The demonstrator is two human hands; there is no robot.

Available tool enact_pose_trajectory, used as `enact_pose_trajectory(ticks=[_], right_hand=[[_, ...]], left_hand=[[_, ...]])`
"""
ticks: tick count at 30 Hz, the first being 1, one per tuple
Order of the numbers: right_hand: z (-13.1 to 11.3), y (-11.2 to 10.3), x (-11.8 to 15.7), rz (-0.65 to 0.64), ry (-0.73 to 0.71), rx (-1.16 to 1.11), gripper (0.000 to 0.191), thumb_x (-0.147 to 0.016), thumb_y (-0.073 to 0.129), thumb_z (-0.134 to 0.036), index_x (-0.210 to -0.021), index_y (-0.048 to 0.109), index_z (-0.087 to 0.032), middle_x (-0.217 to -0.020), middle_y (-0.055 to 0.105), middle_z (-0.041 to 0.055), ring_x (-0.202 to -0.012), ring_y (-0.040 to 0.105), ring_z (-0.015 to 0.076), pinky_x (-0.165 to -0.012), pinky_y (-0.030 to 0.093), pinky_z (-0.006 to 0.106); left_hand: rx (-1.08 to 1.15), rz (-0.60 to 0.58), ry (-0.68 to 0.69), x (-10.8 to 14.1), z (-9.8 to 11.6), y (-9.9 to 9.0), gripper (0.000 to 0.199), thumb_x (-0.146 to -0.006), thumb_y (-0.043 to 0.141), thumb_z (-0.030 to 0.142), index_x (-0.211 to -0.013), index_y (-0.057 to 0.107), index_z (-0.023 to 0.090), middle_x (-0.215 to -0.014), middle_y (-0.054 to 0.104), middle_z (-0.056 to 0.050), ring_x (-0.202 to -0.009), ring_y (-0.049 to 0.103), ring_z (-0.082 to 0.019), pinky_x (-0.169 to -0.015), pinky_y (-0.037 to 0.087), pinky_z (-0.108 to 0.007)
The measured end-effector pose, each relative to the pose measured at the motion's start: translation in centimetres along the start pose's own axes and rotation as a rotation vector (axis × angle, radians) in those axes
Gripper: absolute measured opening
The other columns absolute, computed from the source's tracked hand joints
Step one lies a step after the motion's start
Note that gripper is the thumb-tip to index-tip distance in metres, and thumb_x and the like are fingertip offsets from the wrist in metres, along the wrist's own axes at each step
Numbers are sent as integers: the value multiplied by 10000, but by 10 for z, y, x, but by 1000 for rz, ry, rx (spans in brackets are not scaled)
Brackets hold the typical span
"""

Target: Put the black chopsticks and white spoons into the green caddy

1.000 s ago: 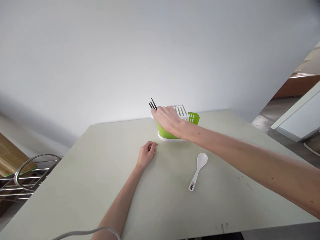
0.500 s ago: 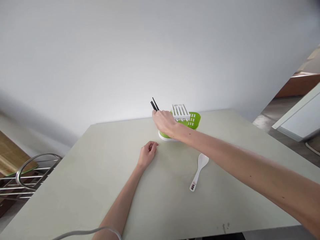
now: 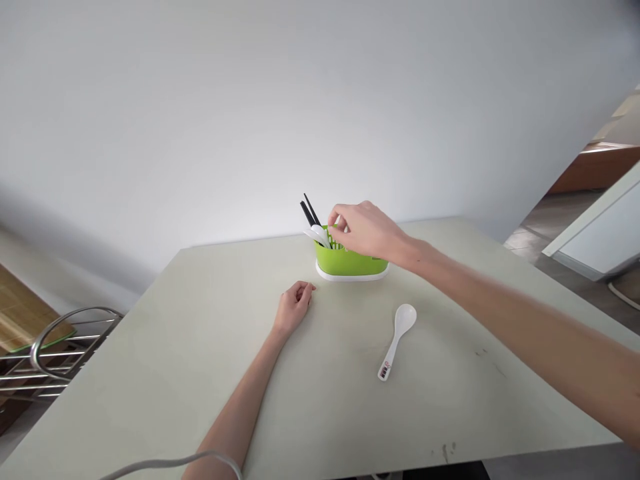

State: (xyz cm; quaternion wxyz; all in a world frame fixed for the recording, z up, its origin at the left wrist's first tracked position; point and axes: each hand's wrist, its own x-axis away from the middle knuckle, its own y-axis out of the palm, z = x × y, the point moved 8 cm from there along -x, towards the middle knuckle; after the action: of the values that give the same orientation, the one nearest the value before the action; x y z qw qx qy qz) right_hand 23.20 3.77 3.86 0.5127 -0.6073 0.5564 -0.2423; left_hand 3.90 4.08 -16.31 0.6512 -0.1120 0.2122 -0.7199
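Observation:
My right hand hovers above the green utensil holder, its fingers loosely curled with a gap between thumb and forefinger and nothing held. The holder has a white base and stands near the wall; my hand hides much of its top and the white slatted part. Black chopsticks and white spoons lean out of its left end. Just to the front left, my left hand rests on the table, fingers folded in and seemingly empty. A white rice-paddle-like spoon lies in front of the holder, handle toward me.
The pale table meets a plain wall at its back edge. At the left stand a metal rack and a wooden board. A grey cable crosses my left forearm.
My right hand has let go and moved right from the chopsticks' end of the holder. White spoons now show beside the chopsticks. My left hand has stayed in place.

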Motion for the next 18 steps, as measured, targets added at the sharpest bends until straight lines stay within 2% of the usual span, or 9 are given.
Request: enact_pose_trajectory(ticks=[3, 5, 9, 11, 15, 18], right_hand=[[12, -11, 21, -81, -26, -90, 133, -973, 554, -248, -975, 686, -238, -851, 777, -21, -717, 707, 158, -645, 467, 266], [21, -9, 36, -186, -55, -116, 150, -978, 554, -302, -966, 694, -251, -842, 779, -30, -668, 702, 147, -623, 468, 264], [55, 17, 71, -463, -26, -112, 218, -967, 570, -420, -1026, 721, -274, -949, 798, -2, -706, 728, 173, -600, 468, 271], [75, 36, 91, -579, 2, -67, 237, -936, 590, -407, -1074, 733, -279, -1020, 800, 22, -771, 741, 206, -612, 472, 288], [106, 62, 119, -601, -58, 80, 386, -899, 566, -355, -1253, 691, -266, -1296, 715, 83, -969, 736, 274, -796, 513, 373], [128, 74, 130, -576, 10, 141, 465, -947, 486, -427, -1350, 638, -253, -1391, 648, 120, -1043, 720, 313, -875, 511, 438]], left_hand=[[-3, -4, 12, 0, 0, 0, 380, -956, 523, 533, -925, 695, 196, -632, 525, 34, -567, 441, -137, -577, 349, -276], [-4, -5, 17, 0, -1, 1, 380, -955, 524, 538, -929, 693, 200, -630, 519, 36, -566, 435, -138, -579, 344, -276], [-19, -7, 8, -1, -1, 2, 381, -960, 517, 538, -935, 693, 201, -636, 516, 38, -570, 424, -137, -583, 340, -276], [-31, -9, 5, 0, 0, 2, 383, -963, 514, 536, -941, 692, 197, -641, 518, 38, -574, 425, -135, -583, 340, -274], [-43, -15, 0, 1, 4, 2, 385, -966, 508, 530, -939, 689, 191, -646, 521, 35, -580, 430, -135, -582, 338, -274], [-45, -19, -5, 1, 5, 2, 384, -963, 512, 532, -939, 685, 190, -644, 518, 35, -583, 431, -136, -586, 340, -274]])
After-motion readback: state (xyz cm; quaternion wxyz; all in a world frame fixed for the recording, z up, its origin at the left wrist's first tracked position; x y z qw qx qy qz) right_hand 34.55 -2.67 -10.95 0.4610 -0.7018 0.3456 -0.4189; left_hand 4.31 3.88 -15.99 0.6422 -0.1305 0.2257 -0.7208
